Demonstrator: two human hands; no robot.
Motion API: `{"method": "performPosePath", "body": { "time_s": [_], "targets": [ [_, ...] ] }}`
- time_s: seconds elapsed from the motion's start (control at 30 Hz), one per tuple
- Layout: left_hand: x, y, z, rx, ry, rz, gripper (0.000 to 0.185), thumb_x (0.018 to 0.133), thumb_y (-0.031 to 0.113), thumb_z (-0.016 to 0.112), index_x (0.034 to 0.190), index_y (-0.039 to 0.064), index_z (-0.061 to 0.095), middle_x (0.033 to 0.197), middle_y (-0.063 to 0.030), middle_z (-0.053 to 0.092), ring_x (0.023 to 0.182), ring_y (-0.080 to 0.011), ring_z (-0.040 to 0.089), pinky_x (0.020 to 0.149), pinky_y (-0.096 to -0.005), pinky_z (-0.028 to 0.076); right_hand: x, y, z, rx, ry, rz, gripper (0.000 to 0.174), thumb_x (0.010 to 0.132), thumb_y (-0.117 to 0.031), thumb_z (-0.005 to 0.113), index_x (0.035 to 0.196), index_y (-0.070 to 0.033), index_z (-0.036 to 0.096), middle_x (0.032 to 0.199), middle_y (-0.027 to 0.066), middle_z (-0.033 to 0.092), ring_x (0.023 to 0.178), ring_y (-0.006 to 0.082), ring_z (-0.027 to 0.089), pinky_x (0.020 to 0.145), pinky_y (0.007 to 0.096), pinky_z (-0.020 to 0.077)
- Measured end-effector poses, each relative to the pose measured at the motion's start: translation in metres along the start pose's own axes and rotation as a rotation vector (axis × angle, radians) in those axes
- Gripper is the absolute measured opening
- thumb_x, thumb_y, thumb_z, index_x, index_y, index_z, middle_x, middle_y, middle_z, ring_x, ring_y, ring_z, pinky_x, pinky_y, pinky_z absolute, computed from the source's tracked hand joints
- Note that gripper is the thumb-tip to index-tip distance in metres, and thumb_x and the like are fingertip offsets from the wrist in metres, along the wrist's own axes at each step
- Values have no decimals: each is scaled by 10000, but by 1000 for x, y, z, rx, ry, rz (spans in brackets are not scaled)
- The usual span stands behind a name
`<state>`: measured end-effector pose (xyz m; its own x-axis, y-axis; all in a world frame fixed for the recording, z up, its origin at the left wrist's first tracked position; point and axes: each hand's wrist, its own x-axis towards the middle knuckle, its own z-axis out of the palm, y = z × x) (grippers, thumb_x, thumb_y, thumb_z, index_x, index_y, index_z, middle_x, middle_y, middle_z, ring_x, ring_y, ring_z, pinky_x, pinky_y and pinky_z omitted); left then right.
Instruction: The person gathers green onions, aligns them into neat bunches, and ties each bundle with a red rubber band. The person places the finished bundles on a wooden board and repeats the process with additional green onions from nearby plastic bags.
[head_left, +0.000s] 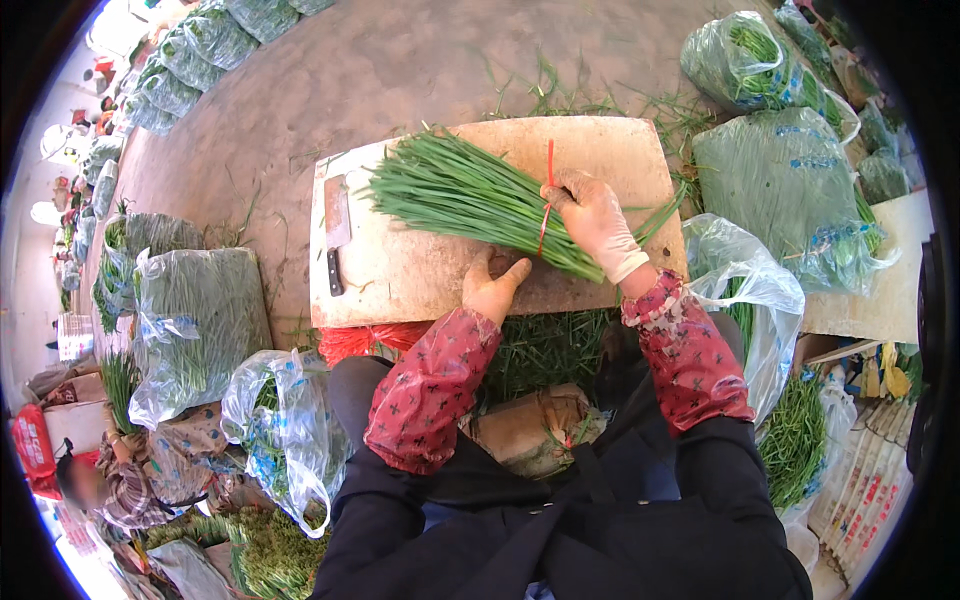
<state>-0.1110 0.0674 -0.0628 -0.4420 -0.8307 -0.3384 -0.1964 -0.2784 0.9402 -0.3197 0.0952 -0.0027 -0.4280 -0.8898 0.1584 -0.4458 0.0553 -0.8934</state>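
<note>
A bundle of green garlic chives (457, 187) lies slantwise on a worn wooden board (420, 277) across my knees. A thin red tie (544, 229) loops around it near the cut stem ends. My right hand (596, 217), in a pale thin glove, pinches this tie above the stems, and a free end stands up past the fingers. Just below the bundle's near edge rests my left hand (491, 285), thumb and fingers apart, with nothing seen in it; whether its fingertips touch the leaves is hard to tell. A cleaver (337, 232) with a black handle lies on the board's left.
Red ties (371, 341) hang under the board's near left edge. Plastic-wrapped chive packs stand left (210, 322) and right (776, 187). Open plastic bags (289, 427) flank my legs. Loose leaves (555, 94) litter the floor beyond. Another person (135, 487) sits at lower left holding chives.
</note>
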Motion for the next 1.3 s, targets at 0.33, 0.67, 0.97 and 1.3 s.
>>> {"method": "performPosePath", "body": {
  "time_s": [0.33,0.67,0.97,1.3],
  "targets": [
    [-7,44,-19,1114,-87,818,1170,699,263,905,1683,147,284,1748,-203,223,1613,-427,232,1268,-675,200,-72,3,14,-401,-268,-501,133,905,-220,701,941,-92,693,880,126,663,881,352,676,780,479,524],
    [14,16,13,1516,-123,870,854,840,200,729,1623,152,392,1636,-109,443,1529,-302,418,1259,-642,248,-116,-4,23,-501,-575,-429,115,867,-177,736,867,-75,683,838,126,687,813,358,712,721,478,560],
    [26,11,24,1416,-87,846,594,858,398,679,1390,159,564,1324,-80,648,1246,-285,638,1090,-630,431,-89,-34,0,84,-430,-270,159,915,-122,748,1014,-6,708,889,197,667,863,405,678,786,443,550],
    [16,38,23,1290,-97,806,1030,615,370,918,1506,85,485,1360,-154,621,1307,-340,594,1169,-565,386,-61,1,-29,-1052,-493,-208,1304,623,-683,897,1633,-75,339,1520,204,553,1466,440,473,1212,605,353]
  ]
}}
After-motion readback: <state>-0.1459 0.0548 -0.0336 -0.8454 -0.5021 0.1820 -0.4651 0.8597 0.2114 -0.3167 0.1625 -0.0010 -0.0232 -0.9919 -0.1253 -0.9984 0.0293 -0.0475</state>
